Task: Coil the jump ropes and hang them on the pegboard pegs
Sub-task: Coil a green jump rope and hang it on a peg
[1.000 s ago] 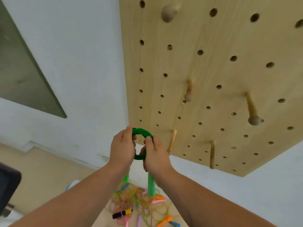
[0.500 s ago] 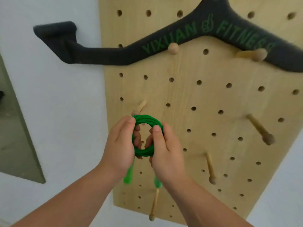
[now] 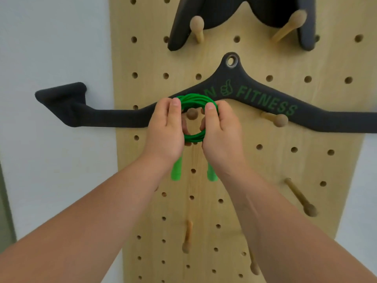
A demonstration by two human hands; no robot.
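Observation:
A green jump rope (image 3: 194, 137) is wound into a small round coil, held up against the wooden pegboard (image 3: 255, 164). My left hand (image 3: 166, 129) grips the coil's left side and my right hand (image 3: 221, 131) grips its right side. A round-headed wooden peg (image 3: 191, 114) shows through the middle of the coil. Whether the coil rests on the peg I cannot tell. The rope's two green handles (image 3: 176, 170) hang down below my hands.
A black pull-down bar (image 3: 85, 117) with green FITNESS lettering lies across two pegs behind the coil. Another black attachment (image 3: 181, 27) hangs above. Free pegs stick out at the right (image 3: 275, 119), lower right (image 3: 302, 199) and bottom (image 3: 187, 240). White wall on the left.
My view rose from the floor and lower board to the black bar. Both hands lifted the coil up the board until it rings the peg under the bar.

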